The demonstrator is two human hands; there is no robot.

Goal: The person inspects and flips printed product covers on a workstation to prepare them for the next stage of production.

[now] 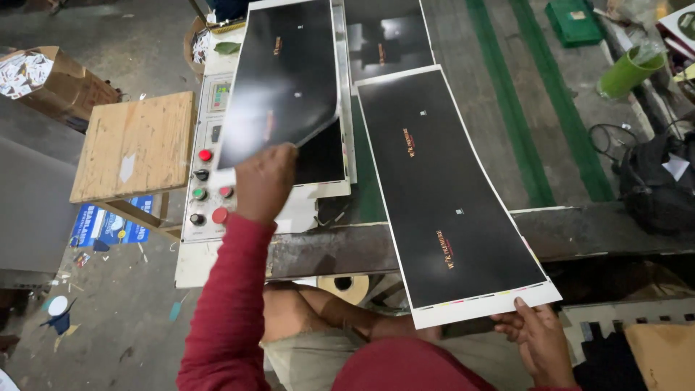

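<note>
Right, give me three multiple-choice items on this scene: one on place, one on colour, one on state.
1. Where does the wooden board lie?
A. left of the control panel
B. on the long black sheet
C. under the green cup

2. What colour is the person's sleeve?
A. blue
B. red
C. white

3. How is the sheet in the left hand?
A. rolled up
B. torn in two
C. lifted and curved

A: the board sits beside the panel's buttons.
B: the arm is red.
C: its lower edge bends up off the stack.
</note>
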